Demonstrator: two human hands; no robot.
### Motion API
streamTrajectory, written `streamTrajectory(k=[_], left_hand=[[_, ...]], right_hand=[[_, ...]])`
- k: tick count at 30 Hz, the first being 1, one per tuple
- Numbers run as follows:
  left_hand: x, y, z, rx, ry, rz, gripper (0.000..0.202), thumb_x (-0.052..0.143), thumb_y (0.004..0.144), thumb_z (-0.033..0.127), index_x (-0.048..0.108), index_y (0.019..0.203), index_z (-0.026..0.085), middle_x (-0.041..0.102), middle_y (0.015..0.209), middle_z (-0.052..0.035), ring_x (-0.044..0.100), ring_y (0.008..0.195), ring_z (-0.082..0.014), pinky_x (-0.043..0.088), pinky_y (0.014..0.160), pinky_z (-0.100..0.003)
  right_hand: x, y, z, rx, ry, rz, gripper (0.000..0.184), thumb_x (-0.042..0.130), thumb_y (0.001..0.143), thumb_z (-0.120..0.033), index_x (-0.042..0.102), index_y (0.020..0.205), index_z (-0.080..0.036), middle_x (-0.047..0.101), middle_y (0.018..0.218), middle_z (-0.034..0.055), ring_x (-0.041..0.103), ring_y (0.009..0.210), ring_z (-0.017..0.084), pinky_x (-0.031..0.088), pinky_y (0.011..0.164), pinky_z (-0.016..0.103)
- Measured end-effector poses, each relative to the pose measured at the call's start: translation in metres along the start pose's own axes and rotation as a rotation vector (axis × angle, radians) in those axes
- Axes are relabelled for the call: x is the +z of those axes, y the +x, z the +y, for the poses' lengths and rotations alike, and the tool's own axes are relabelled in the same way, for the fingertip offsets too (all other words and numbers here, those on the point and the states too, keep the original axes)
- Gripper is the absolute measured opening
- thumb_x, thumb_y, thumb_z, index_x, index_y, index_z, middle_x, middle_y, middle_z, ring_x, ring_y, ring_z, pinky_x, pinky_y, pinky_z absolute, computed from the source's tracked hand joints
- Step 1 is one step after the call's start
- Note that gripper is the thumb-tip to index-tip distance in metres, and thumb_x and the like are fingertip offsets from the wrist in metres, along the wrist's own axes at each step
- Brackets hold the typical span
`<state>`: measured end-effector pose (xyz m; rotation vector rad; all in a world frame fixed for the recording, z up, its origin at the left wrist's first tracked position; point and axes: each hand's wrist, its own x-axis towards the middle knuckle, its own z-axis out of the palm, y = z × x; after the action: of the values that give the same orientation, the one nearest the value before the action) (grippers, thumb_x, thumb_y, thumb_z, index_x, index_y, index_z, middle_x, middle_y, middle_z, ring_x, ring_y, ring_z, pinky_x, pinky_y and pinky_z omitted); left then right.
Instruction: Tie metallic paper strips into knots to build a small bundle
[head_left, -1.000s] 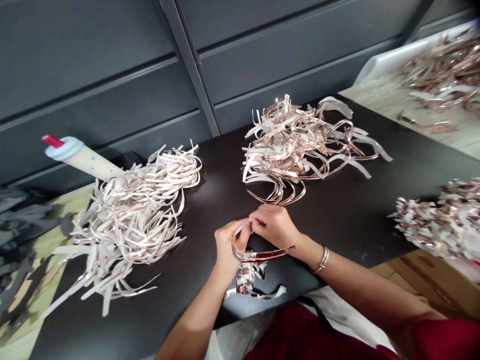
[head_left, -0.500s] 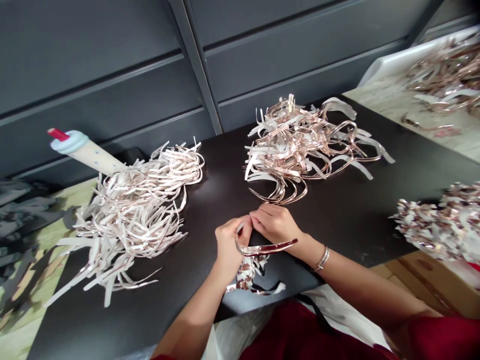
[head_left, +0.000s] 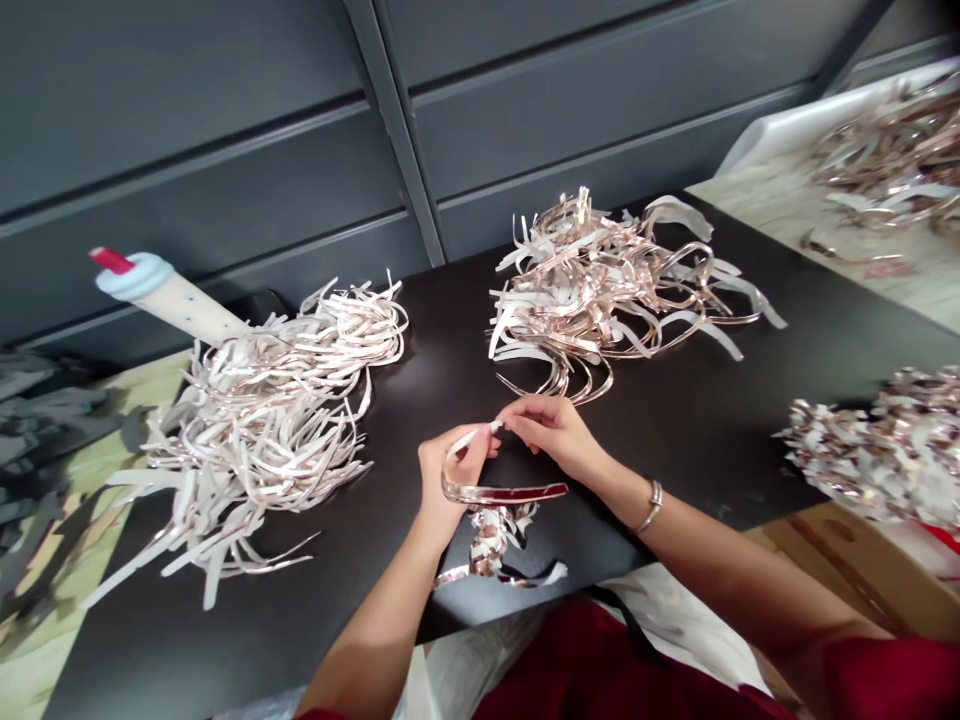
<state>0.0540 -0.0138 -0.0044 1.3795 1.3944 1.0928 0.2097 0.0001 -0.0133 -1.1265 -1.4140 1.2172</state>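
Note:
My left hand [head_left: 448, 470] is closed around a narrow strip [head_left: 517, 494], shiny rose-gold on one face and white on the other. The strip curls over the hand, and its long tail hangs to the right. At the strip's short white end, my right hand [head_left: 551, 430] pinches with thumb and forefinger; a bracelet circles that wrist. Just below the hands, small crinkled pieces of the same foil [head_left: 491, 540] lie near the table's front edge, partly covered by the strip and left hand.
A pile of pale strips [head_left: 262, 430] covers the left of the black table [head_left: 442, 330]. A rose-gold strip pile [head_left: 600, 290] lies at the back. Crinkled short pieces [head_left: 885, 445] are heaped at right. A white cylinder with blue rim [head_left: 180, 300] leans at back left.
My hands have come slightly apart at the fingertips, showing the strip's white end between them. The left hand and the strip have shifted a little left.

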Motion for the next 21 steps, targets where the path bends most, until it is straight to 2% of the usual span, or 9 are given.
streamTrajectory(k=[3, 5, 8, 10, 13, 16, 21], left_hand=[[-0.002, 0.001, -0.002, 0.115, 0.092, -0.044, 0.016, 0.063, 0.076, 0.029, 0.073, 0.072, 0.017, 0.072, 0.065, -0.0031, 0.067, 0.058, -0.0152, 0.053, 0.058, -0.022], [-0.003, 0.002, -0.003, 0.097, 0.066, -0.089, 0.016, 0.064, 0.076, 0.030, 0.073, 0.073, 0.018, 0.072, 0.065, -0.0031, 0.067, 0.058, -0.0152, 0.053, 0.059, -0.023], [-0.003, 0.005, -0.004, -0.055, -0.087, -0.111, 0.020, 0.066, 0.074, 0.034, 0.071, 0.073, 0.015, 0.069, 0.060, -0.0031, 0.063, 0.050, -0.0133, 0.050, 0.050, -0.021], [-0.003, 0.007, -0.005, -0.160, -0.168, -0.117, 0.025, 0.068, 0.071, 0.038, 0.069, 0.068, 0.013, 0.063, 0.051, -0.0014, 0.055, 0.041, -0.0098, 0.043, 0.040, -0.019], [-0.004, 0.009, -0.007, -0.250, -0.236, -0.225, 0.032, 0.069, 0.071, 0.043, 0.064, 0.063, 0.013, 0.054, 0.045, 0.0019, 0.045, 0.036, -0.0057, 0.034, 0.036, -0.016], [-0.006, 0.009, -0.005, -0.218, -0.261, -0.345, 0.034, 0.065, 0.075, 0.046, 0.060, 0.065, 0.014, 0.056, 0.053, 0.0010, 0.049, 0.043, -0.0061, 0.038, 0.043, -0.017], [-0.011, 0.008, 0.003, -0.114, -0.147, -0.409, 0.031, 0.069, 0.073, 0.042, 0.056, 0.062, 0.016, 0.057, 0.059, 0.0014, 0.053, 0.052, -0.0085, 0.044, 0.053, -0.020]], right_hand=[[-0.002, 0.001, 0.000, -0.153, -0.187, 0.076, 0.012, 0.063, 0.076, -0.028, 0.067, 0.075, -0.017, 0.059, 0.074, 0.0029, 0.045, 0.055, 0.009, 0.039, 0.054, 0.024], [-0.003, 0.002, 0.000, -0.183, -0.239, 0.063, 0.013, 0.060, 0.077, -0.024, 0.064, 0.067, -0.017, 0.058, 0.071, 0.0027, 0.048, 0.059, 0.011, 0.040, 0.058, 0.025], [-0.003, 0.003, 0.000, -0.061, -0.089, -0.042, 0.015, 0.058, 0.078, -0.027, 0.060, 0.067, -0.017, 0.054, 0.061, -0.0006, 0.046, 0.054, 0.010, 0.037, 0.052, 0.023], [-0.003, 0.003, 0.000, 0.045, 0.056, -0.109, 0.017, 0.059, 0.077, -0.031, 0.059, 0.069, -0.017, 0.048, 0.054, -0.0039, 0.040, 0.046, 0.008, 0.032, 0.046, 0.022], [0.000, 0.003, 0.000, 0.083, 0.145, -0.146, 0.018, 0.060, 0.076, -0.032, 0.057, 0.069, -0.016, 0.047, 0.052, -0.0049, 0.039, 0.044, 0.007, 0.031, 0.045, 0.021], [0.003, 0.002, 0.000, 0.069, 0.171, -0.165, 0.019, 0.060, 0.076, -0.033, 0.058, 0.068, -0.015, 0.053, 0.058, -0.0025, 0.042, 0.048, 0.007, 0.034, 0.047, 0.021], [0.003, 0.002, 0.000, 0.107, 0.326, -0.232, 0.026, 0.067, 0.073, -0.039, 0.059, 0.067, -0.015, 0.050, 0.052, -0.0046, 0.042, 0.047, 0.007, 0.035, 0.049, 0.021]])
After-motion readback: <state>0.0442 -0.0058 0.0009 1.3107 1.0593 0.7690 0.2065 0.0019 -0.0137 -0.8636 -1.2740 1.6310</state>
